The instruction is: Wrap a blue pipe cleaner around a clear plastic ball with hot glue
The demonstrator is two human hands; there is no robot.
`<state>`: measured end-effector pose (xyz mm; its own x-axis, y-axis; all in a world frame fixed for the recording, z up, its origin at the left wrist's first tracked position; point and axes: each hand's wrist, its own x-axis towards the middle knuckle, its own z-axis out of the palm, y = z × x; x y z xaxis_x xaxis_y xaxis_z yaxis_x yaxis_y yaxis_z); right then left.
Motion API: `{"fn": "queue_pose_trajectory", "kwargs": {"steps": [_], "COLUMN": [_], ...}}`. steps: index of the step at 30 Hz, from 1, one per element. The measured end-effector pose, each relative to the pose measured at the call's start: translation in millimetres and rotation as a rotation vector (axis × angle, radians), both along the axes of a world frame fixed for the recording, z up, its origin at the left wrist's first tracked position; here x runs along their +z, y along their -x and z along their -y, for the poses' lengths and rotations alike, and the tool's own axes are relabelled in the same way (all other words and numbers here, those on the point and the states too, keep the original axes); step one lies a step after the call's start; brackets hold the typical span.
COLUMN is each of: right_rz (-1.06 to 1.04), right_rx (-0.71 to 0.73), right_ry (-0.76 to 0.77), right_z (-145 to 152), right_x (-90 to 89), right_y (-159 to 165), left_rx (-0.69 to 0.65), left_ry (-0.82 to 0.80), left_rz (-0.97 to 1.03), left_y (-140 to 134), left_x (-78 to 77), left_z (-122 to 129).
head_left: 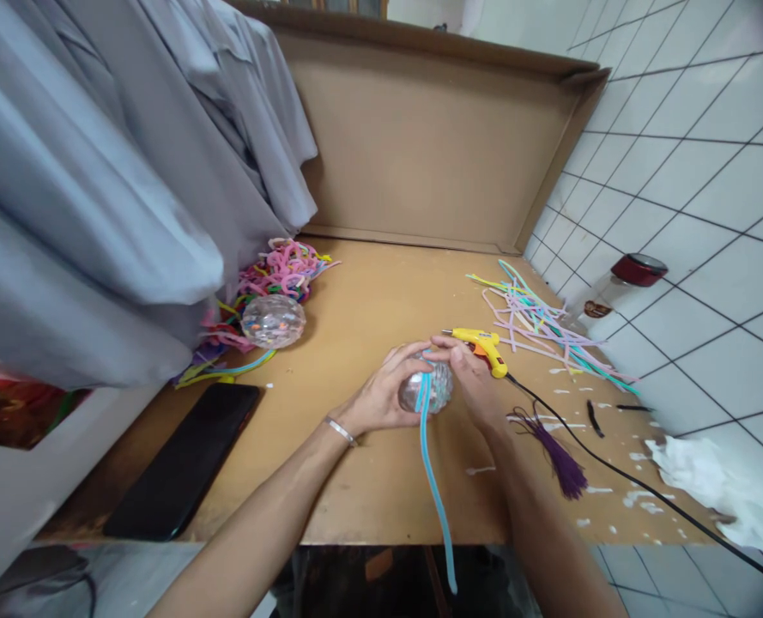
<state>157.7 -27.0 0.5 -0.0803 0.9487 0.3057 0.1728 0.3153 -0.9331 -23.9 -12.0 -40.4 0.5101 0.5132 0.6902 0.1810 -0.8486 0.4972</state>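
Note:
My left hand (387,390) is wrapped round the left side of a clear, ridged plastic ball (444,386) near the middle of the table. A light blue pipe cleaner (429,455) lies over the front of the ball, folded at the top, with its long tail hanging past the table's front edge. At the ball's upper right, my right hand (475,378) has its fingertips closed in on the top of the pipe cleaner. Just behind that hand lies a yellow glue gun (475,336), its nozzle pointing left.
Another clear ball (274,322) sits by a pile of coloured pipe cleaners (284,270). A black phone (184,463) lies front left. On the right are loose pipe cleaners (529,313), a jar (603,296), purple strands (558,459), the gun's cord (600,451) and white tissue (719,489).

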Motion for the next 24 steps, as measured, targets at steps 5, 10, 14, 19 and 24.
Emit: {"fn": "queue_pose_trajectory", "kwargs": {"steps": [5,10,14,19,24], "right_rz": [0.018,0.017,0.089,0.118,0.195], "right_rx": [0.018,-0.027,-0.037,-0.010,-0.038], "right_ry": [-0.010,-0.047,-0.093,-0.125,-0.168], "right_z": [1.3,2.1,2.7,3.7,4.9], "right_x": [-0.2,-0.1,-0.3,-0.4,-1.5], "right_y": [0.8,0.1,0.2,1.6,1.4], "left_rx": [-0.001,0.012,0.029,0.016,0.040], "left_ry": [-0.016,-0.001,0.018,0.032,0.065], "left_rz": [0.004,0.004,0.002,-0.001,0.053], "left_y": [-0.6,-0.4,0.5,0.3,0.1], "left_x": [0.6,-0.3,-1.3,-1.7,-2.1], "left_z": [-0.9,-1.6,-2.0,-1.4,-0.9]}}
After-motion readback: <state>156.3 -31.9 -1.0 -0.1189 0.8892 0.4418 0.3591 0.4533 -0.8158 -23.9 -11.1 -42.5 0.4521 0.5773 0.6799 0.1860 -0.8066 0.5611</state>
